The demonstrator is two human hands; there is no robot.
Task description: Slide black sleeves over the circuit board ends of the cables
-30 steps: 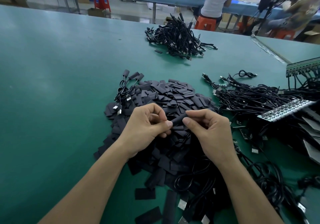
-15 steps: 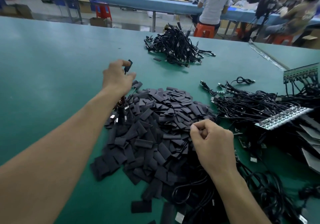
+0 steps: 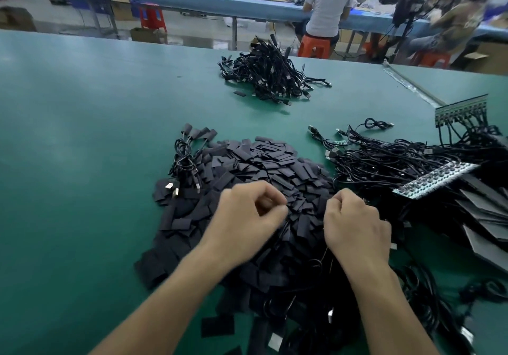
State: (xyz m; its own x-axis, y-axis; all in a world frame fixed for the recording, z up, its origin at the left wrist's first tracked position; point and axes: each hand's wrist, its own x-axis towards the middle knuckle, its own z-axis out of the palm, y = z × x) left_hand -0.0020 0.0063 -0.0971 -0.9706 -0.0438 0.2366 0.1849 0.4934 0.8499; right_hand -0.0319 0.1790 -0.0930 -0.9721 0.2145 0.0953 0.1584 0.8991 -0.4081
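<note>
Both hands are low over the heap of black sleeves (image 3: 275,168), which lies directly beneath and just beyond the fingertips.

- The left hand (image 3: 247,212) has its fingers curled, with thumb and forefinger tips meeting at the heap surface. Whether they pinch a sleeve or a thin cable cannot be told, as it is dark on dark.
- The right hand (image 3: 354,223) is curled into a loose fist with knuckles up, and its contents are hidden.

The unsleeved cables (image 3: 384,162) lie beyond the outer side of the right hand, which is the nearer hand. Their long axes run every way. Most board ends in that tangle are too small to pick out.
</note>
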